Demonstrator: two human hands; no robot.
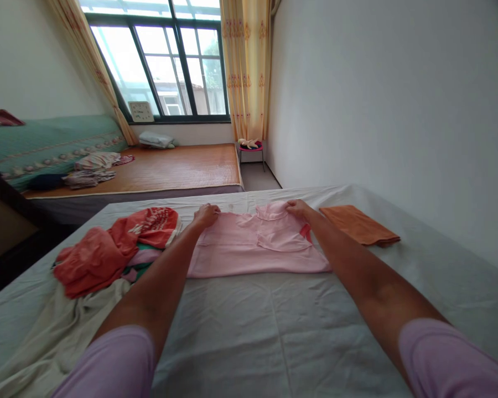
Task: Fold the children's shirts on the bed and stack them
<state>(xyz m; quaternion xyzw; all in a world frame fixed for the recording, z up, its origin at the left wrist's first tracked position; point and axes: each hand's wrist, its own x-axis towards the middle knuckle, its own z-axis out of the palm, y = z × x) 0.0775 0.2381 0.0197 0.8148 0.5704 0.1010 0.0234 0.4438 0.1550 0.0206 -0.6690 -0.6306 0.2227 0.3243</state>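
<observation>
A pink shirt (pixel 232 254) lies spread on the pale sheet, its near edge straight and its upper right part layered over. At the shirt's far left corner, my left hand (pixel 207 214) is closed on the fabric. My right hand (pixel 297 208) pinches the cloth near the far right, by what looks like a sleeve or collar. A small red patch (pixel 306 232) shows beside my right forearm. To the left rests a heap of clothes with a red-orange shirt (pixel 103 254) on top. An orange folded cloth (pixel 359 225) lies right of my right arm.
The pale sheet (pixel 236 337) covers the surface before me. Cream cloth (pixel 62 337) trails along the left. Beyond stands a bed with a brown mat (pixel 182 166) and several clothes. A pink stool (pixel 251 147) is near the window; a white wall (pixel 390 99) bounds the right.
</observation>
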